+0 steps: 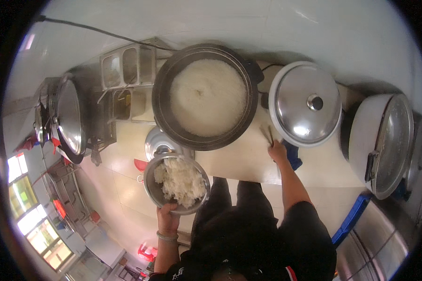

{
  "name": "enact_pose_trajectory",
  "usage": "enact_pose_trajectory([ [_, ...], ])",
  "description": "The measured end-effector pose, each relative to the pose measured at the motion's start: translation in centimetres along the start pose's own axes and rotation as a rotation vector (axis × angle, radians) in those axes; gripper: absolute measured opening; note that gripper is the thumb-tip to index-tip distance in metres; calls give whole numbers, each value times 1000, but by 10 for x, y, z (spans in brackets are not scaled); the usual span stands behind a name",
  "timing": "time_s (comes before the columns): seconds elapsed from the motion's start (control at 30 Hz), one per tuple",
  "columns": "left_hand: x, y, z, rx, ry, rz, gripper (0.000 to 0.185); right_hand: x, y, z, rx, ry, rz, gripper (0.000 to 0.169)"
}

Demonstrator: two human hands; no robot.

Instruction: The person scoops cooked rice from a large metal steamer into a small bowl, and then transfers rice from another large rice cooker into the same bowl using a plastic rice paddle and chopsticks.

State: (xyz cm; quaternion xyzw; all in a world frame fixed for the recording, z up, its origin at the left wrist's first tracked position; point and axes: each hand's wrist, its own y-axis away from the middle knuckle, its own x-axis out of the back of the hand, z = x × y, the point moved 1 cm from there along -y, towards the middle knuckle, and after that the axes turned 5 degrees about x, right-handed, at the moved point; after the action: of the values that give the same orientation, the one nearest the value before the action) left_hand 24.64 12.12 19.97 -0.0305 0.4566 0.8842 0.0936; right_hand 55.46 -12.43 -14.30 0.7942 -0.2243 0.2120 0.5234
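My left hand (pixel 168 219) grips the rim of a round metal bowl (pixel 151 181), tilted and partly filled with cooked white rice (pixel 183 181). In my right hand (pixel 277 151) is a thin utensil (pixel 266 134), slightly blurred, its kind hard to tell; the hand is over the counter. Between and beyond my hands stands a large dark round cooking pot (pixel 205 144) with white rice (pixel 207 96) spread across its inside. A round metal lid (pixel 156 140) lies partly under the bowl, against the pot.
To the right are a white-rimmed cooker with a shiny lid (pixel 299 105), a large white pot with a glass lid (pixel 367 130) and a blue cloth (pixel 292 154). Metal food containers (pixel 130 68) stand at the left back, with a cable (pixel 102 33) above. A covered wok (pixel 70 116) is farther left.
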Motion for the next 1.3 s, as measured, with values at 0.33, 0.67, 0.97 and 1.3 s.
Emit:
enact_pose_trajectory([
  [0.33, 46, -13, -12, -104, -110, 19, 54, 141, 166, -134, 461, -952, 165, 16],
  [0.67, 55, -95, -59, 182, -189, -160, 70, 208, 90, -320, 936, -158, 409, 13],
  [0.97, 61, -215, -209, 236, -134, -97, 65, 194, 51, -389, 926, -285, 604, 15],
  [1.3, 74, -259, -207, -69, -640, 85, 54, 194, -12, -425, 869, -75, 484, 27],
])
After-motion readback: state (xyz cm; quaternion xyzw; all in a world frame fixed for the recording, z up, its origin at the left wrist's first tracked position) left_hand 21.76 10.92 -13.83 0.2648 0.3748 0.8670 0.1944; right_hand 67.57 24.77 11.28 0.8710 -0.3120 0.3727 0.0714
